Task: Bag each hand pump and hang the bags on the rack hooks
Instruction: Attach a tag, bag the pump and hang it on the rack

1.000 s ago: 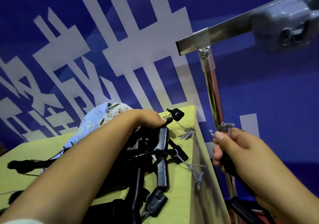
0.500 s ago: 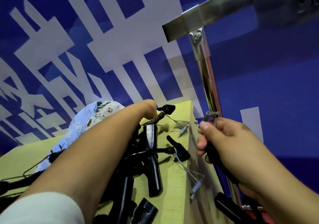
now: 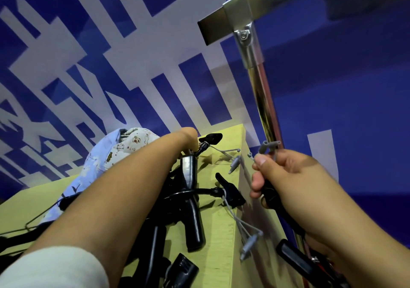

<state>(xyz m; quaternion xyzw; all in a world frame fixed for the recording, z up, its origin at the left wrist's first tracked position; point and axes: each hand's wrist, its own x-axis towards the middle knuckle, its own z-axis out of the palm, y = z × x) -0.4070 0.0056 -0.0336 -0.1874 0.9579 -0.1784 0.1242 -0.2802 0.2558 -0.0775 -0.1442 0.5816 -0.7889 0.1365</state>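
The worktop point(image 3: 224, 239) in front of me is pale yellow-green wood, and I see its right corner edge falling away below my right arm. Behind it stands a deep blue wall point(image 3: 332, 92) with big white block shapes across it. A shiny metal rack post point(image 3: 265, 108) rises just past the worktop's corner and meets a flat crossbar point(image 3: 261, 3) overhead.

A heap of black hand pumps point(image 3: 192, 210) lies tangled on the worktop, hoses and thin grey cords looping out of it; small grey nozzle pieces point(image 3: 234, 163) dangle over the edge. Behind the heap sits a light blue cloth bag point(image 3: 104, 161) with a cartoon-print lining showing at its mouth; I cannot see what is in it.

My left forearm reaches across the heap, and the left hand point(image 3: 188, 139) is bent down out of sight behind the wrist, so I cannot tell what its grip is doing. My right hand point(image 3: 286, 176), held off the worktop beside the post, grips one black pump point(image 3: 271, 193) with curled fingers, grey fittings point(image 3: 267, 146) sticking up above my thumb.
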